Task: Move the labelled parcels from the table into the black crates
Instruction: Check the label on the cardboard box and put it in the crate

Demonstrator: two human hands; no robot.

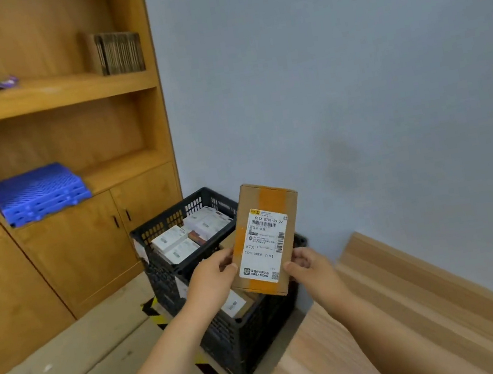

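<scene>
Both hands gripping one labelled parcel [266, 241] above the near black crate [228, 333]: left hand [210, 277] on one long edge, right hand [309, 265] on the other. Best lowered flat onto parcels already inside, label upward, clear of the rim.

I see my left hand [212, 275] and right hand [309, 265] gripping a cardboard parcel [267, 238] by its lower edges, label [263, 245] facing me, tilted slightly to the right. It hangs above two black crates [184, 269] on the floor, both holding white-labelled boxes [177, 245]. Yellow-black tape [208, 368] runs along the floor beside them. A light wooden surface [387, 326] sits at lower right. A wooden shelf unit [49, 94] at left carries a blue plastic stack [38, 194].
</scene>
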